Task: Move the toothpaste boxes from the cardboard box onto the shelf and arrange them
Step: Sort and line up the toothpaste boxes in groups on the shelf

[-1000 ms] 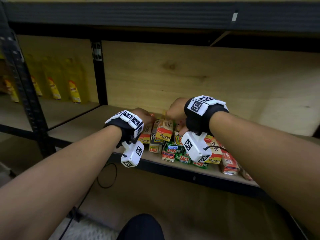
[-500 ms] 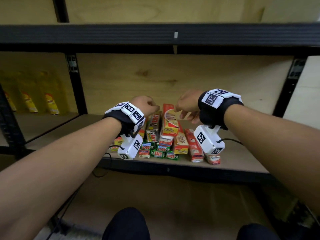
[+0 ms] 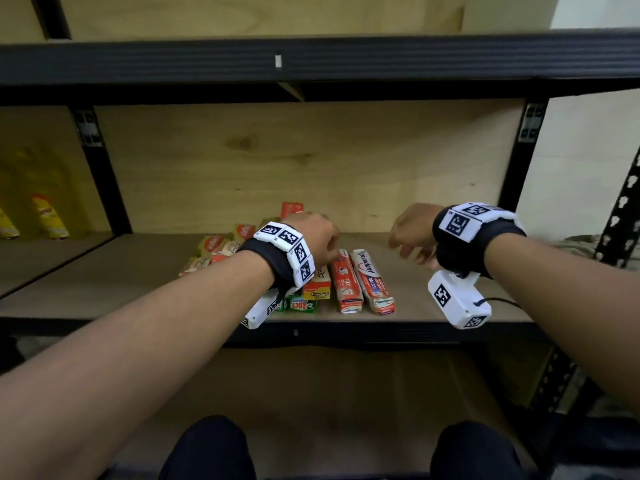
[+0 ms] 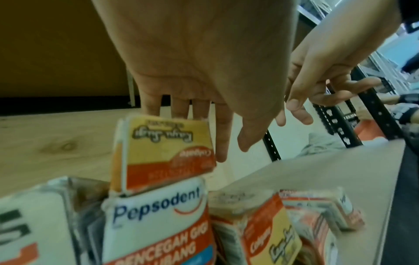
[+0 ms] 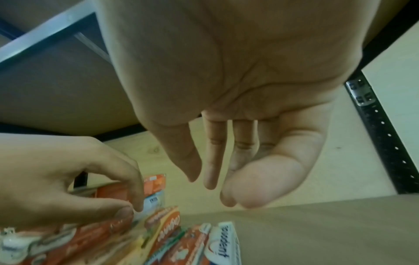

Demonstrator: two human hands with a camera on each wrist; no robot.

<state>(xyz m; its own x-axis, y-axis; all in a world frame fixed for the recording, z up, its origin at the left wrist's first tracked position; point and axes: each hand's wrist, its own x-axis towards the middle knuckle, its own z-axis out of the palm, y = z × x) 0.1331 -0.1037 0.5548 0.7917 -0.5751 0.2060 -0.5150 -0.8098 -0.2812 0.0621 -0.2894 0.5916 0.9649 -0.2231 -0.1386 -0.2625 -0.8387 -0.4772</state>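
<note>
Several toothpaste boxes lie piled on the wooden shelf (image 3: 104, 282). A white and red Pepsodent box (image 3: 372, 282) (image 5: 223, 245) and a red box (image 3: 346, 282) lie side by side at the pile's right. My left hand (image 3: 332, 258) (image 4: 233, 152) reaches down over the pile. Its straight fingers touch the far end of a yellow and orange Colgate box (image 4: 167, 154) (image 3: 317, 289), and its thumb stands free. That box lies on another Pepsodent box (image 4: 158, 224). My right hand (image 3: 407, 244) (image 5: 215, 182) hovers to the right of the pile, relaxed and empty. No cardboard box is in view.
Black uprights (image 3: 100, 174) (image 3: 516, 174) bound this bay, and a black shelf beam (image 3: 311, 60) runs overhead. Yellow bottles (image 3: 48, 216) stand in the bay to the left. Bare board (image 3: 415, 306) lies right of the boxes. A lower shelf (image 3: 311, 393) sits below.
Both hands were at a yellow and orange box on top of the pile. My right hand has let go and moved away to the right; my left hand has stayed on the pile.
</note>
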